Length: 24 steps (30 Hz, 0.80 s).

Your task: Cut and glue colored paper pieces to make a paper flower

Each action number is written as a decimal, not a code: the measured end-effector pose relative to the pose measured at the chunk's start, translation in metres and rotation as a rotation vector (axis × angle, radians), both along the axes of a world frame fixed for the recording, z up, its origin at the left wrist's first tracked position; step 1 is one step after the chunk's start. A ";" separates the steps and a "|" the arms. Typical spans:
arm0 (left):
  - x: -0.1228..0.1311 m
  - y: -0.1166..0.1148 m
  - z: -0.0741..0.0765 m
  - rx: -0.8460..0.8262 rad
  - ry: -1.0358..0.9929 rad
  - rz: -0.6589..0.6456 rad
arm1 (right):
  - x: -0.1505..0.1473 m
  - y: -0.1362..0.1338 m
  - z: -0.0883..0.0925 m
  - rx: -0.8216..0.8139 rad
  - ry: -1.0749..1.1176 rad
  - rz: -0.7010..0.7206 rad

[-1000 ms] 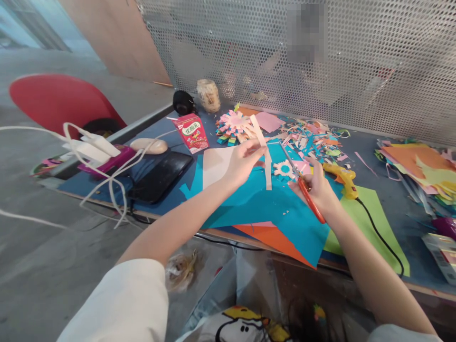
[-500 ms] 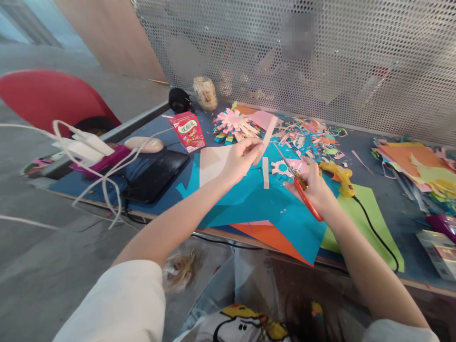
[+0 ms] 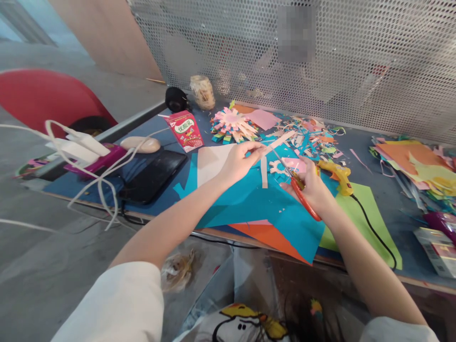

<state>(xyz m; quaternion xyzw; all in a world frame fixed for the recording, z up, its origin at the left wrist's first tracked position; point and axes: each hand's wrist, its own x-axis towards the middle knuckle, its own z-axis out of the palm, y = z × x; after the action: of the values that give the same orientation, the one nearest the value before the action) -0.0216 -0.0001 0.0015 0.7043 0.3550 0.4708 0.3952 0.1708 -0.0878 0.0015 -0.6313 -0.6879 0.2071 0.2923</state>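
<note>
Between the fingertips of my left hand point(image 3: 244, 161) is a narrow pale pink paper strip point(image 3: 283, 138), slanting up to the right. My right hand point(image 3: 308, 185) is closed around red-handled scissors point(image 3: 301, 192); their blades reach up-left to the strip near my left fingers. Below lies a blue paper sheet point(image 3: 245, 204) with another pale strip point(image 3: 264, 173) on it. A small fringed white-pink paper piece point(image 3: 276, 167) rests near the blades. Behind my left hand sits a layered fringed paper flower point(image 3: 233, 122).
A yellow hot glue gun point(image 3: 337, 175) lies right of my right hand, on green paper point(image 3: 374, 213). Paper scraps point(image 3: 313, 135) are heaped at the back. On the left are a red drink carton point(image 3: 185, 130), a black phone point(image 3: 153, 175) and white cables point(image 3: 96, 175).
The strip in my left hand has tipped from nearly upright to a low slant rightward. The scissor blades now meet it. Both hands stay in about the same place.
</note>
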 end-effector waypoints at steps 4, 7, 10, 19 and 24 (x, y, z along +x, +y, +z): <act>0.001 -0.002 0.002 -0.012 -0.011 -0.023 | 0.000 0.000 0.000 0.015 0.007 0.007; 0.001 -0.003 0.002 -0.063 -0.023 -0.042 | -0.001 0.000 0.000 0.004 0.031 0.018; 0.001 -0.003 0.002 -0.102 -0.032 -0.052 | -0.001 0.000 0.000 -0.001 0.044 0.015; -0.001 -0.001 -0.002 -0.082 -0.017 -0.063 | 0.000 0.000 0.000 0.035 0.039 0.046; -0.003 0.002 -0.003 -0.049 0.016 -0.080 | 0.000 0.000 0.002 0.004 0.015 0.015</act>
<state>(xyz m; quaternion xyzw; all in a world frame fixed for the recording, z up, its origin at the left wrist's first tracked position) -0.0245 0.0015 -0.0012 0.7117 0.3413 0.4400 0.4282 0.1704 -0.0881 0.0031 -0.6238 -0.6909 0.2126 0.2971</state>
